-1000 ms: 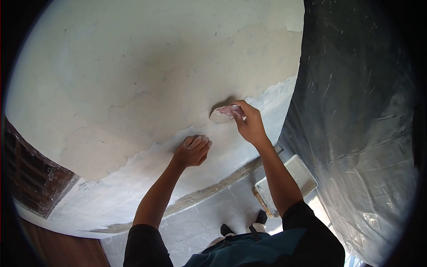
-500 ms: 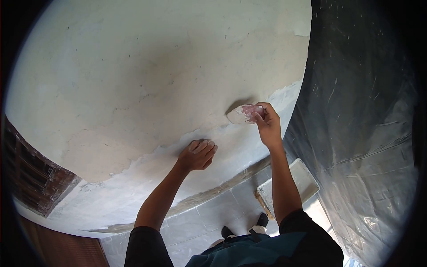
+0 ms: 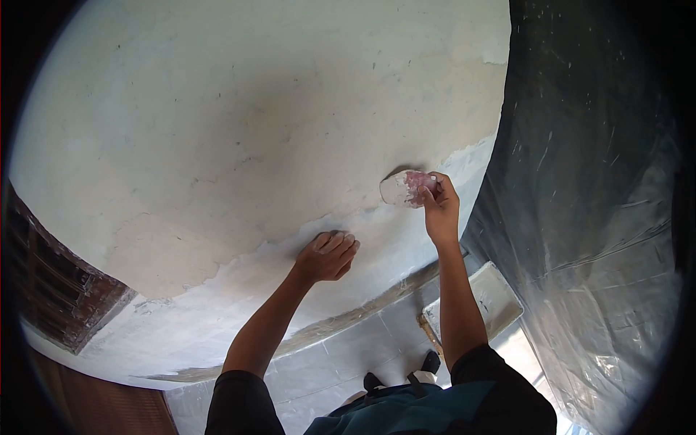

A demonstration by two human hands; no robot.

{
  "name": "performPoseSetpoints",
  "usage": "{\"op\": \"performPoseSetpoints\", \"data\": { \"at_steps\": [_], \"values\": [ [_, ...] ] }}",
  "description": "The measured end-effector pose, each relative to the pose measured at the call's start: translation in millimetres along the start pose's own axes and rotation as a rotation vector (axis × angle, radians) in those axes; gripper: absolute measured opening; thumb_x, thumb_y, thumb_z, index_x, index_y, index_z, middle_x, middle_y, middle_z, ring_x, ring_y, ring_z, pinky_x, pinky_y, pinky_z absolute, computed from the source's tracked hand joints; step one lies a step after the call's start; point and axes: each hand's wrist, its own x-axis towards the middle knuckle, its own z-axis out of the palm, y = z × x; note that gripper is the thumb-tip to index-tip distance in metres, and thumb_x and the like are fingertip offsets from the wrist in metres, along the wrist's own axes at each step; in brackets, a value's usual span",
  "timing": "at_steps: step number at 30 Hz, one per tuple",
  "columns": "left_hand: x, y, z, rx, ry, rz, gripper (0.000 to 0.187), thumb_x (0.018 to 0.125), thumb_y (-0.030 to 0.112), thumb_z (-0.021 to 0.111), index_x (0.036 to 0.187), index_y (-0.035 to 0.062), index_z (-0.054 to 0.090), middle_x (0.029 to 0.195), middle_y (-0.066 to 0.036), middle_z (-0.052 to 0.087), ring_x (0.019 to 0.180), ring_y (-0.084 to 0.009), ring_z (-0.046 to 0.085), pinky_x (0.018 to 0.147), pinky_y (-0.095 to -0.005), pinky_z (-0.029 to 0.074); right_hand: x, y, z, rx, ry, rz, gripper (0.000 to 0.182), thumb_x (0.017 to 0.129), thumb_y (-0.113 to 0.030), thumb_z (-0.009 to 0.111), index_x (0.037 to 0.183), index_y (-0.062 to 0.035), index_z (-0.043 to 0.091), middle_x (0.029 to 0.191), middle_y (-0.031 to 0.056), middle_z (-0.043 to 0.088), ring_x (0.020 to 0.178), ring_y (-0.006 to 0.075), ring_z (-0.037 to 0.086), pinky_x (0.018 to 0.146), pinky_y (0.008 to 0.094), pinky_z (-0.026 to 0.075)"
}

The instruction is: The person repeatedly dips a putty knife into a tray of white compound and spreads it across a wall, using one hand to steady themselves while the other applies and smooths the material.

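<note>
A flat, round-edged pink scraper (image 3: 402, 188), smeared with white putty, is pinched between the thumb and fingers of my right hand (image 3: 442, 210). Its broad face lies close along the pale wall (image 3: 290, 145), just above the ragged edge where beige plaster meets a whiter coat. Lower and to the left, my left hand (image 3: 330, 255) is closed with its knuckles near the wall at that same edge. Pale dust covers its fingers, and whatever they may hold is hidden.
On the floor to the right stands a white tray (image 3: 500, 297) beside a wooden handle (image 3: 429, 332). Dark plastic sheeting (image 3: 580, 181) hangs on the right. A brown wooden grille (image 3: 54, 272) is set into the wall at left. Grey sheeting (image 3: 348, 344) covers the floor.
My right hand and the scraper have shifted slightly right and down, and the shadow beside the scraper is smaller. My left hand has moved a little to the right.
</note>
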Motion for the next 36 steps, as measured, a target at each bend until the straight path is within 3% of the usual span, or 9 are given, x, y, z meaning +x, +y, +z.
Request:
{"op": "performPoseSetpoints", "data": {
  "at_steps": [5,11,14,21,25,29,31,34,36],
  "values": [
    [0,2,2,0.000,-0.025,0.000,0.030,0.076,0.026,0.061,0.102,0.0113,0.063,0.102,-0.002,0.059,0.098,-0.0158,0.054,0.077,-0.0319,0.042,-14,15,9,-0.044,-0.109,-0.044,0.021,0.090,0.004,0.057,0.111,0.0018,0.055,0.090,0.0048,0.063,0.081,0.0060,0.057,0.072,0.0218,0.047],
    [3,-1,-3,0.017,-0.012,0.003,0.028,0.078,0.026,0.061,0.102,0.0113,0.063,0.103,-0.002,0.059,0.097,-0.0160,0.054,0.077,-0.0316,0.041,-15,11,-3,0.142,0.084,0.044,0.017,0.093,0.003,0.054,0.110,0.0008,0.053,0.093,0.0053,0.063,0.082,0.0096,0.059,0.074,0.0250,0.049],
    [0,2,1,-0.007,-0.013,-0.001,0.028,0.078,0.026,0.060,0.101,0.0111,0.063,0.103,-0.002,0.059,0.098,-0.0160,0.054,0.077,-0.0315,0.041,-25,28,10,0.071,-0.168,0.020,0.018,0.091,0.005,0.057,0.108,0.0007,0.054,0.091,0.0040,0.061,0.080,0.0079,0.055,0.073,0.0222,0.044],
    [5,0,-5,-0.012,0.004,-0.001,0.027,0.079,0.025,0.060,0.101,0.0113,0.064,0.102,-0.002,0.060,0.096,-0.0157,0.055,0.075,-0.0311,0.040,-6,15,-15,0.201,0.058,0.090,0.021,0.091,0.006,0.055,0.112,0.0011,0.054,0.093,0.0052,0.064,0.083,0.0077,0.059,0.073,0.0226,0.047],
    [1,2,-1,0.014,-0.021,0.003,0.026,0.079,0.025,0.059,0.100,0.0111,0.064,0.102,-0.002,0.060,0.096,-0.0161,0.055,0.076,-0.0316,0.041,-14,20,15,0.070,-0.196,0.038,0.024,0.090,0.009,0.054,0.112,0.0011,0.053,0.091,0.0033,0.062,0.084,0.0078,0.058,0.073,0.0218,0.046],
    [1,1,-1,0.005,-0.002,-0.001,0.026,0.079,0.025,0.059,0.101,0.0108,0.064,0.102,-0.003,0.060,0.096,-0.0164,0.055,0.077,-0.0321,0.042,1,14,1,0.137,0.049,0.133,0.022,0.091,0.005,0.055,0.113,0.0016,0.054,0.088,0.0026,0.062,0.079,0.0066,0.056,0.070,0.0214,0.045],
    [2,-1,0,-0.017,0.010,-0.005,0.027,0.079,0.025,0.060,0.102,0.0107,0.064,0.102,-0.003,0.060,0.096,-0.0165,0.055,0.077,-0.0322,0.042,-4,11,3,0.213,0.044,0.132,0.022,0.092,0.005,0.055,0.113,0.0018,0.054,0.088,0.0025,0.062,0.077,0.0063,0.054,0.069,0.0221,0.045],
    [1,2,0,-0.008,-0.022,0.008,0.028,0.079,0.025,0.060,0.102,0.0107,0.063,0.103,-0.003,0.059,0.096,-0.0167,0.055,0.078,-0.0319,0.042,-15,26,20,0.026,-0.187,0.026,0.021,0.092,0.005,0.054,0.113,0.0015,0.055,0.087,0.0025,0.062,0.077,0.0065,0.055,0.070,0.0231,0.047],
    [-1,1,0,0.000,-0.028,0.000,0.029,0.078,0.025,0.060,0.102,0.0101,0.063,0.103,-0.004,0.059,0.097,-0.0171,0.055,0.079,-0.0324,0.042,-7,30,16,0.091,-0.079,0.061,0.021,0.092,0.005,0.054,0.113,0.0017,0.055,0.087,0.0028,0.062,0.078,0.0065,0.056,0.070,0.0230,0.047]
  ]
}}
